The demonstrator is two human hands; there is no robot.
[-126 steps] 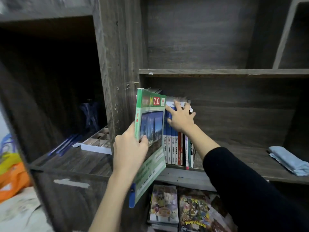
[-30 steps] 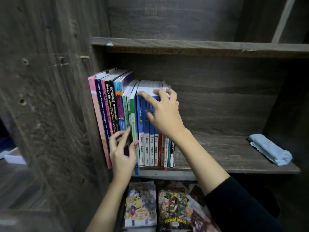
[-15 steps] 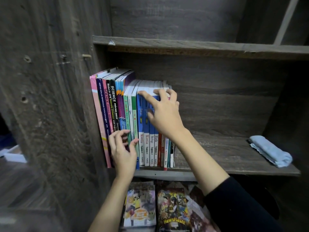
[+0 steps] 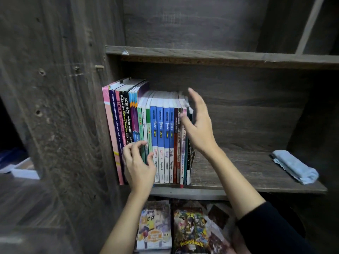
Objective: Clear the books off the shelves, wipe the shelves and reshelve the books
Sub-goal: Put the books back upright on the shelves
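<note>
Row of books (image 4: pixel 161 136) upright at center frame, packed spine-out against the dark wooden side panel (image 4: pixel 64 107) and standing on the left part of the shelf board (image 4: pixel 238 187). Taller pink, navy and black spines at the left end of the row, then green ones, then 4 blue-and-white ones, then thin dark and red ones at the right end. Left hand (image 4: pixel 139 165) low at the left-center of the frame, fingers loosely bent, tips resting on the lower spines of the green books, closed round nothing. Right hand (image 4: pixel 198 125) raised at the right end of the row, spread wide with fingers straight, palm turned toward the books, thumb just at the upper edge of the last spines; slightly blurred, so actual contact impossible to tell. Black sleeve (image 4: pixel 275 230) on that arm at lower right. Folded light blue cloth (image 4: pixel 295 167) lying at the far right of the same board, well apart from the books. Upper shelf (image 4: pixel 220 57) across the top of the frame. Below the board, at bottom center, 2 colourful comic covers (image 4: pixel 154 228) side by side. White tray (image 4: pixel 23 169) partly visible at the left edge, beyond the panel.
</note>
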